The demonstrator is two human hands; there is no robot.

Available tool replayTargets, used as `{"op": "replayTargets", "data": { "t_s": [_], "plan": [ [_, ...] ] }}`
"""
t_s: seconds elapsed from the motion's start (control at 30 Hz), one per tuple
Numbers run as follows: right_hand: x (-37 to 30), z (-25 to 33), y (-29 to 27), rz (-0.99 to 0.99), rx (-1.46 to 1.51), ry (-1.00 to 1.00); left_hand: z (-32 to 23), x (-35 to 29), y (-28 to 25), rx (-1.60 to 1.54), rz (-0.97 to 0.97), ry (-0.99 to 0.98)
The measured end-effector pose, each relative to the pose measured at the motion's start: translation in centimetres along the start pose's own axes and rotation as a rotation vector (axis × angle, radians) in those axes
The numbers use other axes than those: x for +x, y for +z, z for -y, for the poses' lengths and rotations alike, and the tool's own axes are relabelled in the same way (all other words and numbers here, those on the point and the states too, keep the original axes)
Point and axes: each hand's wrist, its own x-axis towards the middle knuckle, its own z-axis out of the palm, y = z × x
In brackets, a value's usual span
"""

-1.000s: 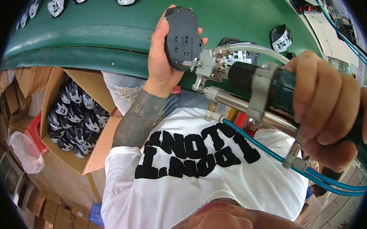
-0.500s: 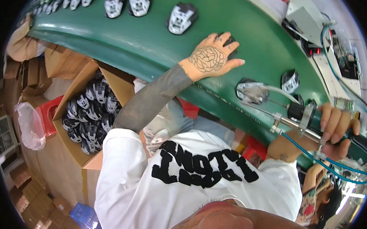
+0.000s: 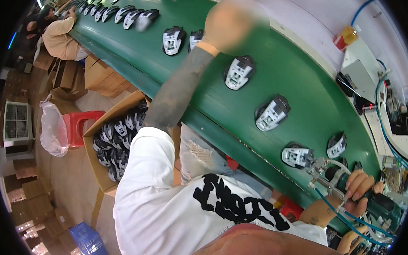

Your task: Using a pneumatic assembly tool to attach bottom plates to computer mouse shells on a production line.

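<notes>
My left hand [image 3: 229, 26] reaches over the far side of a green work surface [image 3: 205, 95], its fingers smeared by motion. Partly behind its wrist lies a black-and-white mouse-shaped housing [image 3: 195, 38]; whether the hand touches anything is hidden. At the right, my right hand [image 3: 360, 186] wraps around a green power screwdriver [image 3: 340, 178] with blue air hoses. The tool's metal front end is close beside a housing [image 3: 296, 156] near the front edge. Two more housings, one nearer [image 3: 273, 113] and one farther [image 3: 240, 72], lie between my hands.
A row of housings [image 3: 122, 13] runs to the far left, where a person [image 3: 61, 37] sits. Below the edge stands a carton [image 3: 91, 143] full of housings, beside a red stool [image 3: 79, 124]. A white control box [image 3: 360, 66] is at the back right.
My left hand has left the dark item it was covering and swung far across the surface. The whole view has shifted. My right hand keeps hold of the screwdriver near the same housing.
</notes>
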Motion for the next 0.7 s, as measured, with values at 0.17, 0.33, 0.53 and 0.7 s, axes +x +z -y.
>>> {"op": "replayTargets", "data": {
  "t_s": [0.17,0.33,0.53,0.7],
  "plan": [
    [1.0,-0.6,0.7,-0.04,-0.075,0.058,3.9,-2.1,2.0,0.12,-0.036,0.091],
    [1.9,-1.4,1.3,-0.099,-0.124,0.051,13.0,-0.8,-3.9,0.166,-0.228,0.1],
    [1.8,-1.7,-0.2,-0.154,-0.236,0.057,16.8,1.6,-5.8,-0.056,-0.041,0.34],
    [-0.1,0.3,-4.4,-0.226,-0.282,0.215,30.8,0.8,-8.2,0.307,-0.084,0.245]
  ]
}}
